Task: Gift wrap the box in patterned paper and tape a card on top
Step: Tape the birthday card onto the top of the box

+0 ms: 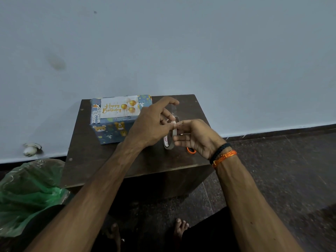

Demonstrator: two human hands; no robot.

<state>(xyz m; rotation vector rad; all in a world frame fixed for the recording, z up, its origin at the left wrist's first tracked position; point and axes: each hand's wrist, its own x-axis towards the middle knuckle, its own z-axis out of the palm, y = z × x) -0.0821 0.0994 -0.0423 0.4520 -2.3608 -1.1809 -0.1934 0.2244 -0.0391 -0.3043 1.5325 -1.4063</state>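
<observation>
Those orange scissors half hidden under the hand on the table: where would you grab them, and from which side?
Probably by the orange handle loop, the only part showing, coming from above on the near edge of the table. The right hand, holding the tape roll, covers the rest, so a grip on the blades cannot be judged.

Glossy paper box [112,131] — matt wood table [145,160]

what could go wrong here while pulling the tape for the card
1. The clear tape strip stretched between the left hand and the tape roll in the right hand hangs loose in the air; it could fold onto itself or the fingers.
2. The card lies on the wrapped box with no hand on it, so it may shift before taping.
</observation>
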